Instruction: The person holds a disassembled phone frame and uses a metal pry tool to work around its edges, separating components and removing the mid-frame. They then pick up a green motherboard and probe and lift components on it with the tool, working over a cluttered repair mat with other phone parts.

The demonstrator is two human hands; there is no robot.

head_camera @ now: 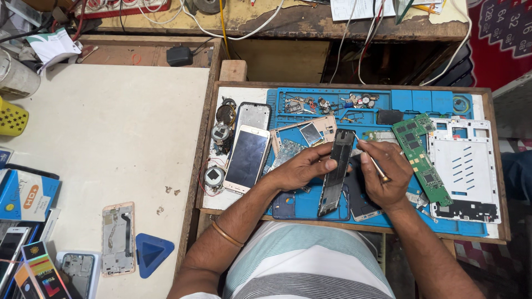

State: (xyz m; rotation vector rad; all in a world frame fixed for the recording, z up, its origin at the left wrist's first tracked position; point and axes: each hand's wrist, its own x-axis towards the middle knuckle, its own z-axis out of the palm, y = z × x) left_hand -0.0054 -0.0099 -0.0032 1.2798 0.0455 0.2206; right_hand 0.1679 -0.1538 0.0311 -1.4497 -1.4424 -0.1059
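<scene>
My left hand (302, 169) pins the dark phone frame (336, 173) against the blue mat (421, 102), fingers closed round its left edge so it cannot slide while I work. My right hand (385, 174) is clenched on a thin tool (370, 156), held like a pen, its tip touching the frame's upper right edge. The frame lies at the middle of the mat, tilted slightly. A green board (421, 158) and a white back panel (465, 169) lie to the right, set aside within reach; a white phone (247, 158) lies to the left. At the table's left edge sit a blue box (25, 196) and a yellow perforated cup (11, 118).
</scene>
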